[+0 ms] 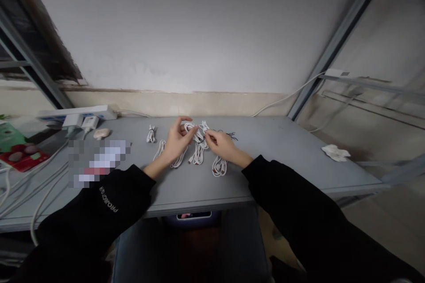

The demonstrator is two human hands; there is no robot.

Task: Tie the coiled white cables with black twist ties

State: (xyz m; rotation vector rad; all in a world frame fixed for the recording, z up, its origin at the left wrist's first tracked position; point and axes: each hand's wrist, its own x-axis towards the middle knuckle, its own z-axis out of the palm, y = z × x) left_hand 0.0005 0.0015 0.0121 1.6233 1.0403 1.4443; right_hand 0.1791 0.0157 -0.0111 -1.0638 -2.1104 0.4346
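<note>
A coiled white charging cable (203, 142) is held over the grey desk (282, 168) between the thumb and fingers of the left hand (179, 139). The fingertips of the right hand (222, 143) are pinched together at the coil's right edge; whether the black tie (201, 140) there is gripped cannot be told through the blur. Nearer the desk's front edge, other cable coils (219, 166) are laid out, and black ties (231, 135) are partly hidden behind the right hand.

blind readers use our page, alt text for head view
A person's left hand holds a coiled white cable over a grey table; the right hand pinches at it. More white cable bundles lie nearby, a power strip at left.
</note>
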